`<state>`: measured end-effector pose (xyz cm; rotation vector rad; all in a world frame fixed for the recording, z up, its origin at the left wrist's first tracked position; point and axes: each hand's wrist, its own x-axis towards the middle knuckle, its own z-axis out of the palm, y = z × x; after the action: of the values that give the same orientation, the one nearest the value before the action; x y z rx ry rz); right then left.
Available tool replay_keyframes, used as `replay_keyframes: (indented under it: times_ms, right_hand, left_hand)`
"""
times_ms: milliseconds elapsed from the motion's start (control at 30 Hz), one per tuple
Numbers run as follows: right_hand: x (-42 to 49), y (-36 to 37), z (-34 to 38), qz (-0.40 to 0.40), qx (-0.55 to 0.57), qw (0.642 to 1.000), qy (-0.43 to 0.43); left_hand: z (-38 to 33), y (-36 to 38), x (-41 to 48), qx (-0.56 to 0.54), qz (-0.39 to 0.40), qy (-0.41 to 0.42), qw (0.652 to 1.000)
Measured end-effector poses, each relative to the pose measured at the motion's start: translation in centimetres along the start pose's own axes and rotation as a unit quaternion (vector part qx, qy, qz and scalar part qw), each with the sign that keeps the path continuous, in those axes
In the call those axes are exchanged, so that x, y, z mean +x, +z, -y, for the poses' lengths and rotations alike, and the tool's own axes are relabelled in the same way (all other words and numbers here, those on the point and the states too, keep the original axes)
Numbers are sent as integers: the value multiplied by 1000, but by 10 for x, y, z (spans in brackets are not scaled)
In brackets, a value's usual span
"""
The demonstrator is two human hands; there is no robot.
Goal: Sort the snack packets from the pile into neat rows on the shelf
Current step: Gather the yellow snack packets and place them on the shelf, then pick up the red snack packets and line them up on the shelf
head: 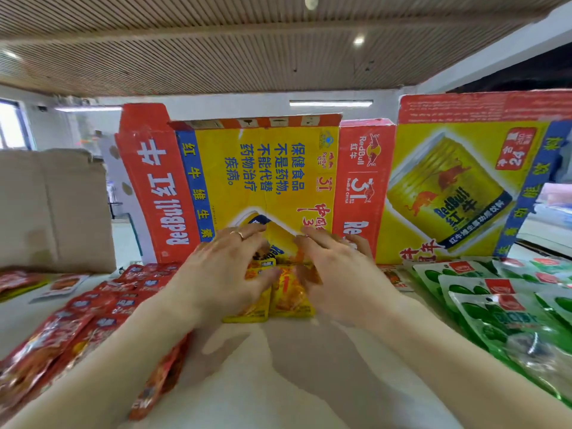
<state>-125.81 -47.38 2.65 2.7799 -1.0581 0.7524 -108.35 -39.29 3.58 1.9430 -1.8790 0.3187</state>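
Observation:
Several yellow snack packets (pixel 289 297) lie in a short row on the white shelf (pixel 278 373), just in front of the cardboard at the back. My left hand (pixel 226 270) rests on their left side with fingers spread and nearly straight; a ring is on one finger. My right hand (pixel 335 270) lies on their right side, fingers also extended over the packets. Red packets (pixel 83 323) lie in overlapping rows at the left. Green packets (pixel 507 308) lie in rows at the right. The far ends of the yellow packets are hidden under my hands.
Flattened Red Bull cartons (pixel 263 181) stand upright as a back wall, with another carton panel (pixel 458 187) at the right. A brown cardboard box (pixel 52 212) stands at the far left. A few loose red packets (pixel 62 284) lie near it. A slatted ceiling is overhead.

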Motion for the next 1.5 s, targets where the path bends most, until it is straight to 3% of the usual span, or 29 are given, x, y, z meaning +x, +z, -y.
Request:
replay_keyframes:
  times_ms: [167, 567, 967, 1500]
  right_hand:
    - [-32, -20, 4, -45, -17, 997, -52]
    - [-95, -10, 57, -170, 129, 969, -123]
    - [-121, -10, 181, -167, 173, 950, -199]
    - [-173, 18, 447, -99, 238, 923, -286]
  left_hand:
    - [-39, -11, -39, 19, -123, 55, 991]
    - [-61, -39, -156, 172, -135, -79, 973]
    - [-24, -96, -277, 197, -153, -153, 956]
    - [93, -201, -500, 243, -158, -251, 924]
